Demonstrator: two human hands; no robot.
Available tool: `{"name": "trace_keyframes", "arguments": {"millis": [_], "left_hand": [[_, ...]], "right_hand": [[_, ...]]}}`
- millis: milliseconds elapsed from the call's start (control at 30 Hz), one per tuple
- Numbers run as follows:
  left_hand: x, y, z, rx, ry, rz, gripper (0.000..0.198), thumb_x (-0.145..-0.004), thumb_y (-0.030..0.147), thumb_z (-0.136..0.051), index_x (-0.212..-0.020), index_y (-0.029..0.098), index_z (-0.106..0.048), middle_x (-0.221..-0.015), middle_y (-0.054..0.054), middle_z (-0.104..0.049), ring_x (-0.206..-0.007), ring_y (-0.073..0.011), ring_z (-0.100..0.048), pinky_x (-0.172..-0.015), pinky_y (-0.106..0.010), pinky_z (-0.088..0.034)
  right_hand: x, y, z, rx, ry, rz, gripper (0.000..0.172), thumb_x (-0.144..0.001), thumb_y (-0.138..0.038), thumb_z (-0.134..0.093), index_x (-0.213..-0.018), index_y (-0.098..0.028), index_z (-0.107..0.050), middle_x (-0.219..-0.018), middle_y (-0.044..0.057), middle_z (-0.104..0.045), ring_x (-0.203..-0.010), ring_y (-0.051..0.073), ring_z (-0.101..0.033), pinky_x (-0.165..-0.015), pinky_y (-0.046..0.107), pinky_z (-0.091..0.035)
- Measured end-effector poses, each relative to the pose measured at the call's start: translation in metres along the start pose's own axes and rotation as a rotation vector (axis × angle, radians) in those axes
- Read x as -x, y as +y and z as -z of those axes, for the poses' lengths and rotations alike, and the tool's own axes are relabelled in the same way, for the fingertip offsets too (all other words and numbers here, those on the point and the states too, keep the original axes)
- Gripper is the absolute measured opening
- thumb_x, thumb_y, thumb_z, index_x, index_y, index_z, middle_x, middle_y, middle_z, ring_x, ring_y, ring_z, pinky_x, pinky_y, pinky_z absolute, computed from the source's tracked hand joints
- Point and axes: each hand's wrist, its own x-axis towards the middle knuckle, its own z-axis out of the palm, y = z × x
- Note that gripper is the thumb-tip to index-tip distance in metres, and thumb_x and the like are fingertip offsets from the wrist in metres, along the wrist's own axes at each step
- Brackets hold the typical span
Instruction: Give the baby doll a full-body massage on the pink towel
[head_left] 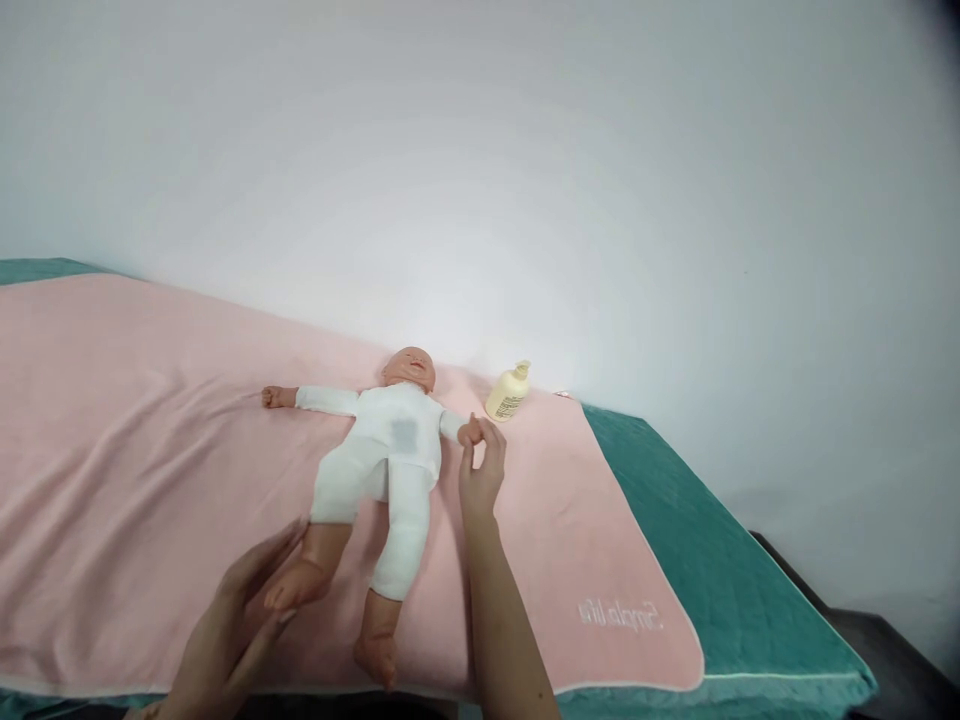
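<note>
Doll [405, 440]: lay face-up, arms spread, on the pink blanket [555, 560].
Right hand [484, 465]: pinched the doll's small hand [469, 433] between thumb and fingers.
Left hand [240, 600]: cupped loosely, thumb and fingers spread, fingertips against the doll's bare lower leg [326, 550].
Good handling: a light, even hold on both limbs seemed best, so that the soft body did not twist.
Near edge: the doll's other foot [375, 655] lay just beside it; pulling toward the person looked risky.
Pump bottle [508, 392]: stood just beyond the right hand, where an outward swing might have tipped it.
Wall [480, 180]: limited reach past the doll's head.
Sideways room: blanket stretched left; green cover [705, 570] lay farther right.
</note>
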Motion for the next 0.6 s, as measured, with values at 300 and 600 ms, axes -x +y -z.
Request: {"name": "trace_keyframes", "arguments": {"millis": [300,600], "left_hand": [[-0.089,0.021,-0.031,0.226,0.059,0.043,0.053,-0.094,0.048,-0.053,-0.14,0.025,-0.043,-0.144,-0.013,-0.052,-0.133,-0.0307,-0.05,-0.109,-0.052,-0.043],[-0.118,0.027,-0.036,0.211,0.038,0.097,0.052,-0.093,0.053,-0.05,-0.134,0.02,-0.048,-0.14,-0.015,-0.055,-0.128,-0.03,-0.054,-0.105,-0.046,-0.048]], "right_hand": [[0.012,-0.022,-0.018,-0.097,-0.208,0.458,0.047,-0.097,-0.01,-0.044,-0.14,-0.028,-0.052,-0.119,0.007,-0.07,-0.115,0.017,-0.065,-0.098,0.035,-0.058],[0.007,-0.027,-0.012,-0.148,-0.357,0.413,0.044,-0.098,-0.012,-0.04,-0.133,-0.029,-0.059,-0.119,0.004,-0.072,-0.115,0.016,-0.065,-0.102,0.037,-0.055]]}}
